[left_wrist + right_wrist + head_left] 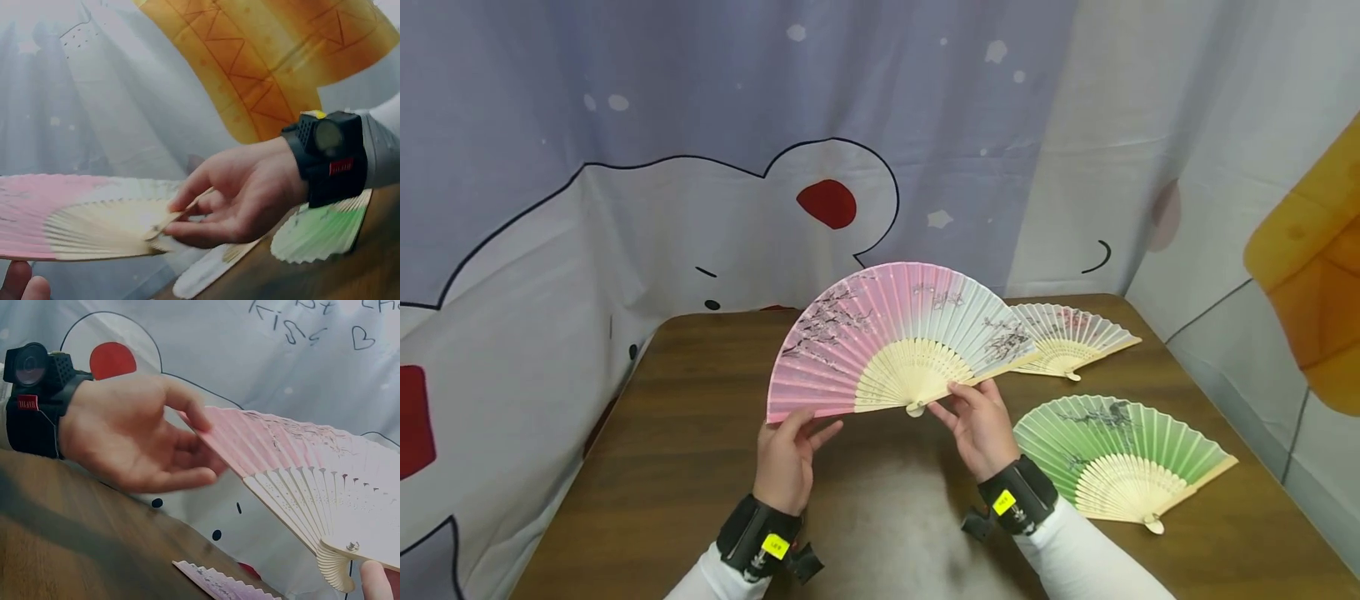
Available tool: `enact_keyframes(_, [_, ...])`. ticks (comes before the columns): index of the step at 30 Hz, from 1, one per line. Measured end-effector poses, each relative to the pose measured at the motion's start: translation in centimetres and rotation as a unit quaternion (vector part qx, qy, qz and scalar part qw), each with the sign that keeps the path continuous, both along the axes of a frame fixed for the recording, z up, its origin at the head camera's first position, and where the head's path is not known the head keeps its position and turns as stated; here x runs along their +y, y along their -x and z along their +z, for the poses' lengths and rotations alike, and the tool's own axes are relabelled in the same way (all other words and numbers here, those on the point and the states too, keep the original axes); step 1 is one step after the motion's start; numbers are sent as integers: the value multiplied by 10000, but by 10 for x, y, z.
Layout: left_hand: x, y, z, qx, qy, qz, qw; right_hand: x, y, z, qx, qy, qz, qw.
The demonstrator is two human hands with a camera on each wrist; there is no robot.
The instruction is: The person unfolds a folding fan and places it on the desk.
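A pink-to-white folding fan is spread wide and held upright above the brown table. My left hand pinches its left outer edge between thumb and fingers; the right wrist view shows that hand on the pink fan. My right hand pinches the right guard stick just beside the pivot. The left wrist view shows the right hand holding the thin bamboo stick, with the fan stretching to the left.
A green fan lies open on the table at the right. A white and pink fan lies open behind it. Printed cloth hangs round the table on the back and sides, with an orange patch at the right.
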State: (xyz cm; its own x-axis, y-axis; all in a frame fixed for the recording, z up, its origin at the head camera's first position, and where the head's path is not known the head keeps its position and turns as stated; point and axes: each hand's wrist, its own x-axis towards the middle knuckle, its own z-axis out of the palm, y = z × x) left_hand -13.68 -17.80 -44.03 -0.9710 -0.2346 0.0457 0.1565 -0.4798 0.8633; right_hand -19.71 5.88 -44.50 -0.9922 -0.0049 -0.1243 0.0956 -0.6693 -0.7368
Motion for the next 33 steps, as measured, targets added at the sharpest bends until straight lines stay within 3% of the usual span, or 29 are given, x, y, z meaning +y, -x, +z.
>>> enact_keyframes(5, [-22,-20,-3,-299,622,225,9974,0,-3,-3,-93,-106,119,9998])
enact_keyframes(8, [-32,-29,-7,-548,1191,261,9910,1,-7,-5,-164,-152,193,9996])
enact_keyframes(11, [-40,-39,-9,-844,1949,329,9766,3,-12,-10,-224,-271,310,9989])
enact_keyframes(15, [-48,-53,-11,-1219,2935,348,9475,5,-23,-18,-371,-533,486,9967])
enact_keyframes(20, [-52,-69,-13,-1273,3452,372,9291,9,-36,-28,-576,-825,603,9931])
enact_keyframes(22, [-52,-76,-15,-1225,3874,389,9129,10,-41,-31,-681,-933,625,9913])
enact_keyframes(23, [-52,-81,-16,-1221,4161,379,9003,11,-43,-33,-724,-996,635,9904])
enact_keyframes(26, [-50,-93,-17,-1173,5152,286,8485,15,-51,-36,-811,-1224,702,9867])
enact_keyframes(29, [-49,-104,-18,-1077,5919,-48,7987,21,-59,-40,-840,-1436,849,9824])
enact_keyframes(33, [-53,-114,-21,-886,6439,-682,7569,27,-70,-44,-905,-1589,1163,9762])
